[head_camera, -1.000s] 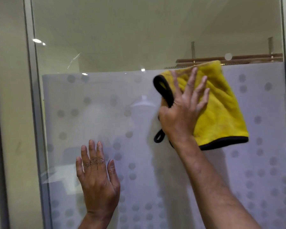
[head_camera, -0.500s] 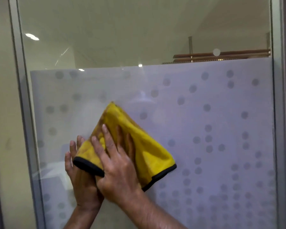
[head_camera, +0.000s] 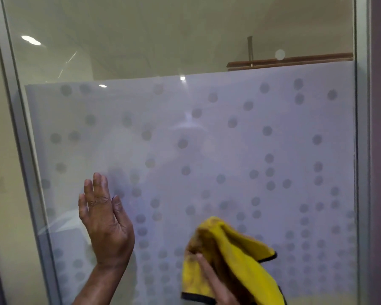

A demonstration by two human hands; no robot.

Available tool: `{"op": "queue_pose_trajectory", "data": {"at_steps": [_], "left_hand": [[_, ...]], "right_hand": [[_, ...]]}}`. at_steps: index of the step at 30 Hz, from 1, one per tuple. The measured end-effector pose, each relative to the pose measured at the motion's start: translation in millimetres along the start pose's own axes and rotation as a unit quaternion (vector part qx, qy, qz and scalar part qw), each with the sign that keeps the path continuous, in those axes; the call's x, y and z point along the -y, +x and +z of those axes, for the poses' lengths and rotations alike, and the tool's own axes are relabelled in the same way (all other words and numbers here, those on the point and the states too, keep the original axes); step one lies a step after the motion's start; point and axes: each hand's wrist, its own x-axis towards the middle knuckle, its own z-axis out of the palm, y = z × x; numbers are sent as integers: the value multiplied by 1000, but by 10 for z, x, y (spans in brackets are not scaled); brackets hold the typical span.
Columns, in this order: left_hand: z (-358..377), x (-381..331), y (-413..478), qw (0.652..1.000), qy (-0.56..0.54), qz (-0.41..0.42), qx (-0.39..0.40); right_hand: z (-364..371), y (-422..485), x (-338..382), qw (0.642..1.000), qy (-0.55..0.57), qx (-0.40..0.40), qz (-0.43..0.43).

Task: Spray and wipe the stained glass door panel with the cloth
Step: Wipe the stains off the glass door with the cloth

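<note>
A: What has changed on the glass (head_camera: 207, 51)?

B: The cloth (head_camera: 235, 258) has been carried from the left, beside the left hand (head_camera: 106, 221), down to the lower middle of the frosted film (head_camera: 251, 150). A sweep across the panel is judged to be under way, with the lower right not yet covered.

A: How is the cloth held?

B: It is bunched and pressed to the film by the right hand (head_camera: 216, 287), fingers flattened under a fold. The left hand is laid open on the film, fingers spread, nothing held.

A: What else is seen, and is anything in the way?

B: A metal frame (head_camera: 15, 128) bounds the glass. No spray bottle is seen. The braced left hand could be met on a return stroke.
</note>
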Motion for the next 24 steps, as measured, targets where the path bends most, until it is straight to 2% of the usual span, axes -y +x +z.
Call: {"op": "queue_pose_trajectory", "data": {"at_steps": [2, 5, 12, 16, 20, 22, 24], "left_hand": [[-10, -20, 2, 1000, 4, 4, 1], [-17, -29, 30, 1000, 7, 8, 5], [-28, -53, 45, 1000, 27, 13, 6], [-44, -76, 37, 1000, 29, 12, 2], [-135, -139, 64, 999, 27, 0, 24], [-232, -333, 78, 999, -9, -2, 32], [-369, -692, 79, 994, -95, -28, 48]], "right_hand": [[-49, -40, -221, 996, 35, -45, 67], [-198, 255, -359, 954, 105, -110, 259], [-536, 1704, -791, 876, 185, -234, 381], [-793, 2272, -747, 849, 283, -245, 372], [-1086, 2383, -608, 858, 410, -187, 247], [-1202, 2287, -481, 848, 463, -150, 211], [-1293, 2127, -307, 822, 509, -153, 203]]}}
